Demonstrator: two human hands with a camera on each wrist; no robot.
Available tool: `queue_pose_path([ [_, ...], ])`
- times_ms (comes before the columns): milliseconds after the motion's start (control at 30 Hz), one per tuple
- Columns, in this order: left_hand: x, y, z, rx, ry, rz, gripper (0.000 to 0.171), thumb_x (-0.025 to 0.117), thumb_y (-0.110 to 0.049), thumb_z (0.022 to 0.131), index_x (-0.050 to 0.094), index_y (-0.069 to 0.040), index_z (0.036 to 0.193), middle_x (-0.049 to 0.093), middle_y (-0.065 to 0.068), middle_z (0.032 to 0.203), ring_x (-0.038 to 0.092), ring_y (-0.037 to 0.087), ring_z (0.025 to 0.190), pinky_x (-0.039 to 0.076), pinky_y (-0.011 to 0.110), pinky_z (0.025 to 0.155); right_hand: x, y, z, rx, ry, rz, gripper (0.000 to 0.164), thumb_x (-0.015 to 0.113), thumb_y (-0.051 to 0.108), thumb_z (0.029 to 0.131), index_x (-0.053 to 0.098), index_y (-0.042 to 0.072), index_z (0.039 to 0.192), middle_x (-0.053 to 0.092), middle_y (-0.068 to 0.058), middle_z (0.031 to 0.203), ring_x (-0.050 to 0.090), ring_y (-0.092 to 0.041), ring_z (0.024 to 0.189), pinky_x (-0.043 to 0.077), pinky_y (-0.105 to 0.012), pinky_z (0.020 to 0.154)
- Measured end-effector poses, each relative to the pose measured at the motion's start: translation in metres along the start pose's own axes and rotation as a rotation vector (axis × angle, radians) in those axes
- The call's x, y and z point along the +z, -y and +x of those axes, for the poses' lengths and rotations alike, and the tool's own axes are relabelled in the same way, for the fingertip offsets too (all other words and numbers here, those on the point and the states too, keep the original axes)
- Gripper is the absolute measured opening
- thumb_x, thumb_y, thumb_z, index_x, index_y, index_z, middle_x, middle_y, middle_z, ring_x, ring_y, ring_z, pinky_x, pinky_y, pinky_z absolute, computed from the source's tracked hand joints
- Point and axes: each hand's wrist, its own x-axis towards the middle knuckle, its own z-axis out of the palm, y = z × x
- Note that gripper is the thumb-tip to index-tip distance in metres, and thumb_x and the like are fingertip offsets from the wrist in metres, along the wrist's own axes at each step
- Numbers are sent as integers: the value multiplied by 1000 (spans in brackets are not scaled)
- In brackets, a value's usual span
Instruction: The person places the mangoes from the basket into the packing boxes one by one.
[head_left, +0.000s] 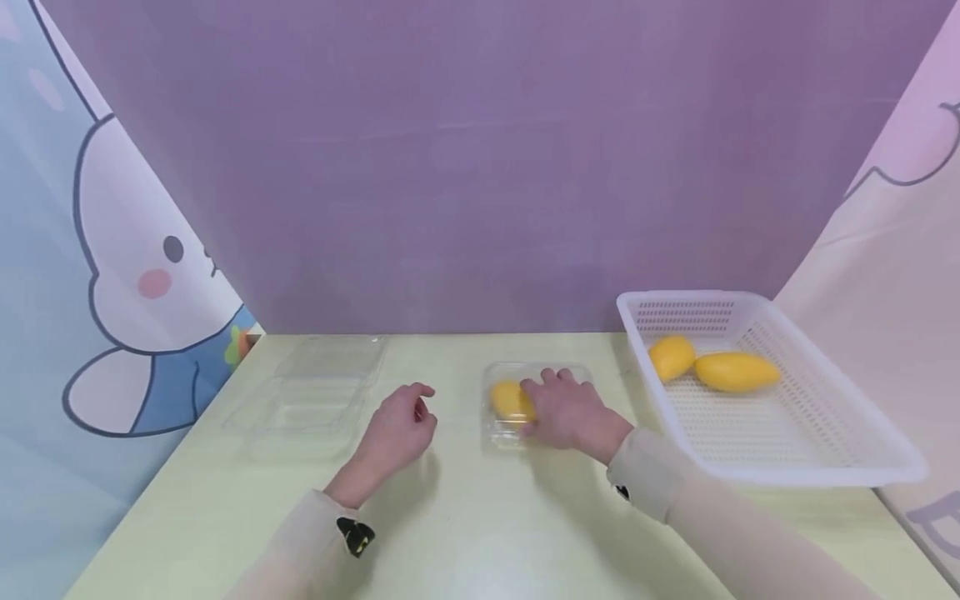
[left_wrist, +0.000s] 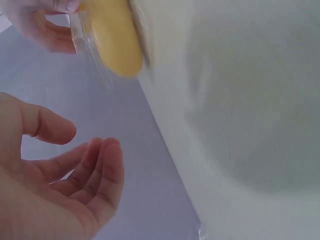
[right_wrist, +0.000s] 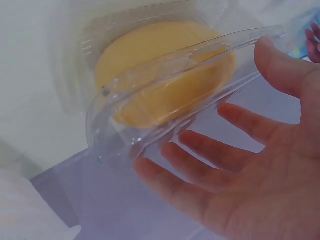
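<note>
A yellow mango [head_left: 512, 402] lies inside a clear plastic clamshell box [head_left: 495, 437] in the middle of the table. Over the box, my right hand [head_left: 566, 408] has its fingers spread along the lid [right_wrist: 102, 135], which stands tilted above the mango in the right wrist view. The thumb is at one edge of that lid and the fingertips rest against its outer face. To the left of the box, my left hand [head_left: 397, 429] hovers with loosely bent fingers and nothing in them; the left wrist view shows a gap between its thumb and fingertips.
On the right stands a white perforated plastic basket [head_left: 795, 475] with two more mangoes [head_left: 737, 372] in it. Another clear plastic container [head_left: 311, 404], spread open, lies at the table's left. A purple wall [head_left: 450, 167] borders the table's back edge.
</note>
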Motion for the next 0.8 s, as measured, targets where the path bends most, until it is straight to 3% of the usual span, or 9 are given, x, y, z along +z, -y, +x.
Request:
queue_pose_path([
  [200,-17,15,0,47,-22,87,38,56,-5,87,63,2,124,56,4,90,51,18,77,46,36,73,-4,-3,5,-3,2,-10,58,76,43,88,59,12,134,59,-15,121,54,-36,109,52,-54,78],
  [400,-37,28,-1,126,-64,215,37,54,-3,87,63,4,123,59,10,97,58,25,85,50,42,75,-8,-11,10,5,19,3,59,76,40,88,58,11,137,57,-17,129,52,-40,118,50,-58,87],
  [567,-52,37,0,141,-106,274,36,53,-2,88,62,6,122,62,18,106,62,32,95,53,48,77,-8,-19,15,10,31,23,61,77,36,88,57,10,139,56,-18,132,50,-41,120,48,-60,92],
  [800,-71,52,3,164,-151,366,35,54,-3,89,61,10,120,61,27,109,62,42,93,54,56,73,-7,-26,21,18,41,21,62,78,36,87,56,11,140,57,-16,129,52,-39,117,49,-59,92],
])
